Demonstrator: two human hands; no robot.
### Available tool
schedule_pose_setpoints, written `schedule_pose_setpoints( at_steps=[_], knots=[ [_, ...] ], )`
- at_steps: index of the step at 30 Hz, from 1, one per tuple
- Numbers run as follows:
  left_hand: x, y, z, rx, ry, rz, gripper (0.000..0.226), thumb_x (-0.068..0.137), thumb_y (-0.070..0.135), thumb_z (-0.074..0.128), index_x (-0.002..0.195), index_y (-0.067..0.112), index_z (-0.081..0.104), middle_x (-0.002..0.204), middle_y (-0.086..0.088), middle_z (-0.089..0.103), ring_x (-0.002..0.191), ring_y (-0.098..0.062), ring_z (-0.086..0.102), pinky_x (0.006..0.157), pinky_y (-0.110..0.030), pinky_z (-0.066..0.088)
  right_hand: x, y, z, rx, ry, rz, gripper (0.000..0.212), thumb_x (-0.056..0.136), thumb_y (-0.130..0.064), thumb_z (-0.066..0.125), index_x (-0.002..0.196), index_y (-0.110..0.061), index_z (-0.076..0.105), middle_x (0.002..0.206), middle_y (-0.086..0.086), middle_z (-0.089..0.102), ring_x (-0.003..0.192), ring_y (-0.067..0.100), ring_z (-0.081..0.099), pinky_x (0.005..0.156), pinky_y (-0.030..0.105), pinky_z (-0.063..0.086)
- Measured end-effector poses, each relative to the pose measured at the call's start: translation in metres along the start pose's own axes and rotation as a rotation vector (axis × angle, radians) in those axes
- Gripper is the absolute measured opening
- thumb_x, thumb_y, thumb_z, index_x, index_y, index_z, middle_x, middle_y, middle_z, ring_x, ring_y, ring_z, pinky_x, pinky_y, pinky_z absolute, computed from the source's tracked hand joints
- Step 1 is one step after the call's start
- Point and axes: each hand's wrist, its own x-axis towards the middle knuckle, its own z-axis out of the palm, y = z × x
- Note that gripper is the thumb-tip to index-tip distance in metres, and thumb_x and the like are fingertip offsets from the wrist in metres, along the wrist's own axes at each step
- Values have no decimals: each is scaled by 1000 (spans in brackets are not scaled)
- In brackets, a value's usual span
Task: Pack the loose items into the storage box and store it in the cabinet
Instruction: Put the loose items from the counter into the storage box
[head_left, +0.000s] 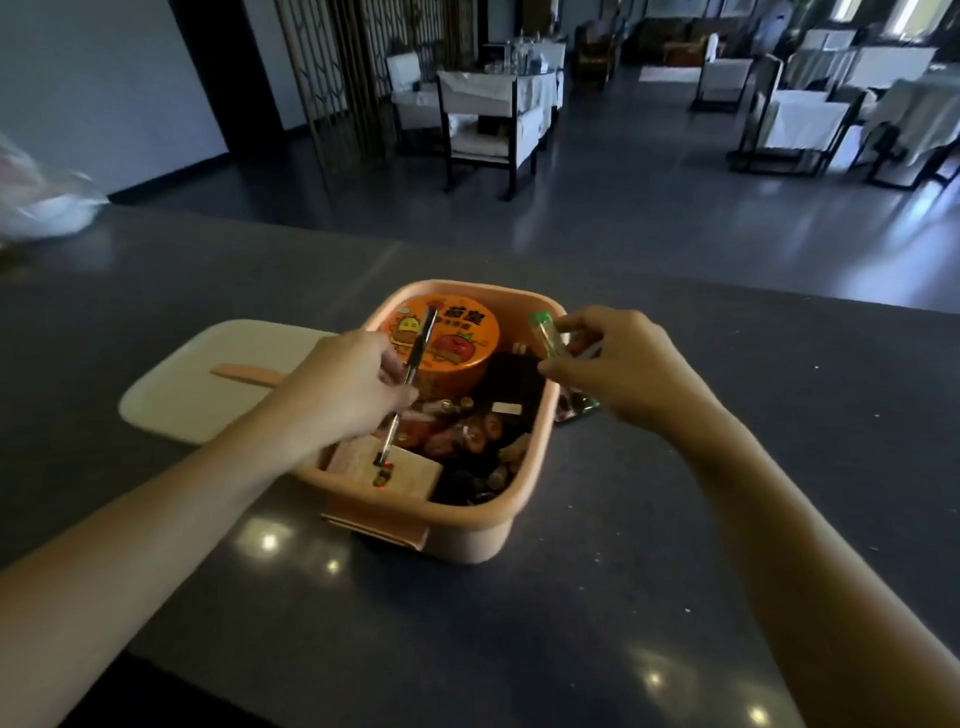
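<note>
Nearest, two forearms (156, 530), reaching toward centre. Storage box (467, 540) open at centre of the counter (675, 519), crowded, orange tub (457, 343) at its 12 o'clock. Left hand (337, 387) pinching a slim metal rod (422, 343) slanted over the contents; right hand (623, 364) at the 2 o'clock rim, closed round a green-capped tube (545, 335). Lid (171, 395) off at 9 o'clock, dark packet (574, 408) outside at 3. Packing step in hand, seemingly: next, dropping both into gaps, then lidding.
</note>
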Motion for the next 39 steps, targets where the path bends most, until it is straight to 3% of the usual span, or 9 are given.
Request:
schedule_pose_setpoints(
  at_steps=[5,12,14,17,23,27,31,35,39],
  knots=[
    [14,-54,5,61,-72,50,19,82,17,65,99,16,56,74,7,58,62,-4,53,49,-17,35,12,-24,51,-101,-45,105,41,75,-35,71,113,-23,61,85,-9,56,71,4,50,55,18,36],
    [25,-71,18,144,-98,210,30,89,14,55,117,15,44,73,11,43,58,-3,44,47,-15,35,7,-25,70,-296,-19,275,21,76,-31,70,88,-15,66,80,2,63,72,16,56,63,34,50],
    [24,-70,19,177,-118,236,29,90,14,54,117,14,43,91,2,57,76,-11,60,60,-22,51,6,-24,72,-336,-31,308,20,76,-32,69,86,-15,64,79,3,61,69,17,57,57,31,50],
    [19,-68,19,272,-103,258,26,90,16,56,113,12,46,109,-9,62,96,-24,63,77,-34,52,7,-22,74,-372,-17,335,24,77,-36,67,82,-16,55,76,3,59,62,15,56,48,28,44],
    [24,-64,20,293,15,387,29,88,23,57,114,14,47,109,-6,57,93,-17,57,67,-24,44,6,-16,68,-338,24,291,56,77,-40,69,124,-18,49,105,3,57,68,8,45,48,18,28],
    [32,-44,24,11,30,454,46,84,43,56,124,22,46,116,4,55,101,-9,51,77,-20,38,-2,-7,52,-277,83,226,55,76,-40,69,125,-22,51,106,1,57,85,12,48,59,22,32],
    [30,-14,37,-304,-90,418,51,80,47,61,124,25,47,108,9,56,98,-6,55,84,-23,46,-11,17,32,-196,191,187,52,76,-38,71,122,-24,54,99,-6,51,81,7,49,61,16,32],
    [27,11,55,-367,-131,390,64,71,62,52,124,26,46,112,8,55,101,-5,55,87,-27,49,-9,62,10,-171,195,194,48,77,-37,70,121,-23,55,100,-5,50,70,-4,47,56,5,30],
    [28,30,74,-357,-54,341,74,66,66,47,125,23,47,119,5,51,108,-9,52,91,-27,45,-2,120,2,-160,134,235,47,76,-35,72,118,-21,57,101,-4,53,71,-3,48,55,9,33]
  ],
)
